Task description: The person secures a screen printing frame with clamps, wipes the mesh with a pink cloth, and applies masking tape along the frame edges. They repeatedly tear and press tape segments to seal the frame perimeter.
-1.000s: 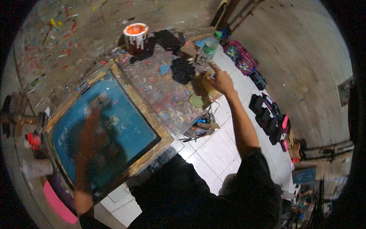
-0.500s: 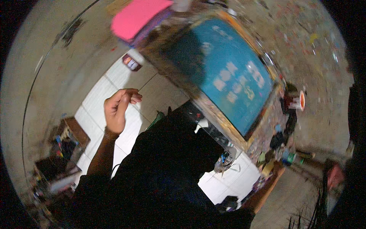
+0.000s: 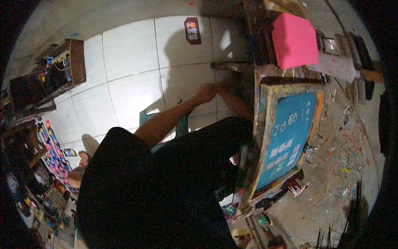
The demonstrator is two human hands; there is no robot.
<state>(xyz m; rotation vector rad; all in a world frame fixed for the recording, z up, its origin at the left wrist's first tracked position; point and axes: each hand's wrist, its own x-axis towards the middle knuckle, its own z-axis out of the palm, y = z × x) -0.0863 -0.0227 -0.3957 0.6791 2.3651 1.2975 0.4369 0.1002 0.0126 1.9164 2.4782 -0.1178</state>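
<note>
My left hand [image 3: 205,93] and my right hand [image 3: 226,88] meet in dim shadow over the tiled floor, left of the worktable. The left one looks rounded, but its fingers are hard to make out. Most of the right one is lost in the dark, and anything between the two cannot be seen. To their right, a screen-printing frame [image 3: 267,120] with blue mesh and pale printed shapes lies on the table. Beyond it is a pink sheet [image 3: 295,41], on top of what looks like a dark stack. A green plastic stool [image 3: 181,126] shows below my left forearm.
On the white tiles [image 3: 128,54] lies a dark red printed card [image 3: 192,31]. A brown open box [image 3: 77,62] with small items stands at the left. A bare foot [image 3: 83,159] shows near colourful patterned cloth [image 3: 54,147]. A red-and-white container [image 3: 296,187] sits by the frame's near end.
My view has turned, so the screen frame now stands upright at the right. My hands, far apart before, have come together. The left fingers, loosely curled earlier, are now in shadow.
</note>
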